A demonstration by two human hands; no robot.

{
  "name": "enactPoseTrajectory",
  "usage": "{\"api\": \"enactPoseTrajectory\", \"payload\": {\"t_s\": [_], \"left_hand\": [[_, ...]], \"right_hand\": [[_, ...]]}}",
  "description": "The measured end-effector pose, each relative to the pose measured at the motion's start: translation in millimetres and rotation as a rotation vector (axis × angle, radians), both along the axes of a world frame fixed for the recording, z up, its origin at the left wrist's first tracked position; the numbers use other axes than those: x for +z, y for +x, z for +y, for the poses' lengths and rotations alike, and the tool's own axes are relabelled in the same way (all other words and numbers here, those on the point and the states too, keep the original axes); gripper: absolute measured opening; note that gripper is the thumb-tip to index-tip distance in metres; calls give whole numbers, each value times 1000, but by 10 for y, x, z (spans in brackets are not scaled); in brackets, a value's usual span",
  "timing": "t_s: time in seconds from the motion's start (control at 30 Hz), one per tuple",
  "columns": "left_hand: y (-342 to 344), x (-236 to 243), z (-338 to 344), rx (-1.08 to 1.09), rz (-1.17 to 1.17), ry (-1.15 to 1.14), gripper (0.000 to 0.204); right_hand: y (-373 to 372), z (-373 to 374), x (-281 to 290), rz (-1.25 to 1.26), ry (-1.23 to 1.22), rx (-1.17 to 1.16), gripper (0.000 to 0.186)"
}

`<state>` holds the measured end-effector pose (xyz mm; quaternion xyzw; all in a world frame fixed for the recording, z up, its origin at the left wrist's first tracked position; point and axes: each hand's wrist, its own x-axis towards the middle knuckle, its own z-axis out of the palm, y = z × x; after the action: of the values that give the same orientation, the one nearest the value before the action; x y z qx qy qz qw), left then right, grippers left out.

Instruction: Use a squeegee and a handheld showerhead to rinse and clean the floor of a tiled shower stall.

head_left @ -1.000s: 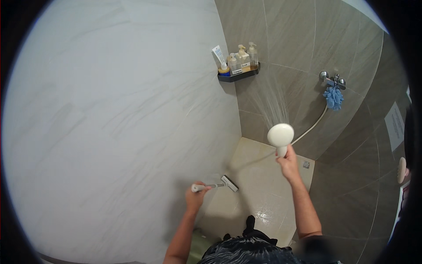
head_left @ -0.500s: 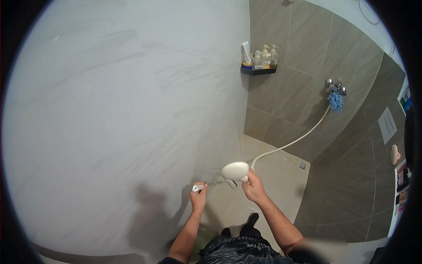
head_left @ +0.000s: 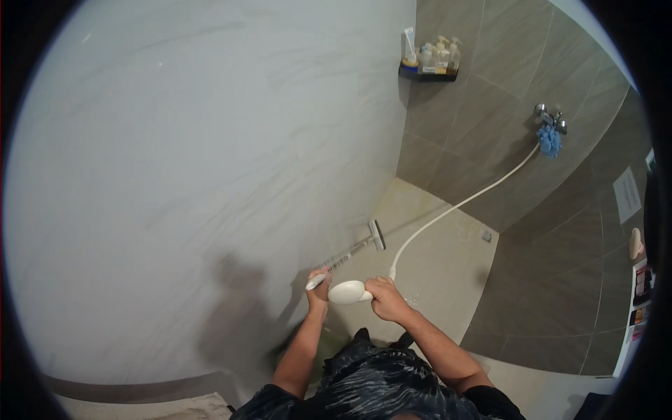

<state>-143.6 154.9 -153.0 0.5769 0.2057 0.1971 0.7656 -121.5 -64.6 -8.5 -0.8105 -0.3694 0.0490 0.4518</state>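
My left hand [head_left: 318, 292] is closed round the white handle end of a long squeegee [head_left: 376, 235]. Its shaft slants away to the right, and the grey and black head sits low by the base of the pale wall. In my right hand [head_left: 387, 301] I grip a white shower head [head_left: 346, 292] by its neck, close beside my left wrist. The rounded back of the shower head faces up, so its nozzle side is hidden. From my right hand a white hose [head_left: 455, 207] curves up to a chrome tap [head_left: 550, 119] on the tiled wall.
Pump bottles and a tube stand on a black corner shelf [head_left: 430, 75]. A blue bath puff [head_left: 549, 142] hangs at the tap. A floor drain [head_left: 486, 236] lies in the far right corner. On the right wall are a paper sheet [head_left: 627, 195] and a white shelf [head_left: 623, 343].
The shower head has moved left and nearer to my left hand, its faint spray no longer plain. The squeegee head, partly covered before, now shows farther out. My view has shifted.
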Motion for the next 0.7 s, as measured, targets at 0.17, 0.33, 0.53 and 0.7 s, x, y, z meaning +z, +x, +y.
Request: {"api": "enactPoseTrajectory", "payload": {"t_s": [0.17, 0.33, 0.53, 0.7], "left_hand": [[-31, -247, 325, -17, 130, -300, 25], [-522, 111, 331, -259, 251, -536, 62], [-978, 233, 677, -669, 252, -679, 86], [-936, 523, 809, -773, 164, -814, 91]], "right_hand": [[26, 163, -282, 105, -73, 30, 30], [-3, 185, -127, 111, -113, 111, 24], [-112, 106, -261, 93, -211, 197, 20], [-67, 111, -344, 139, -275, 195, 20]]}}
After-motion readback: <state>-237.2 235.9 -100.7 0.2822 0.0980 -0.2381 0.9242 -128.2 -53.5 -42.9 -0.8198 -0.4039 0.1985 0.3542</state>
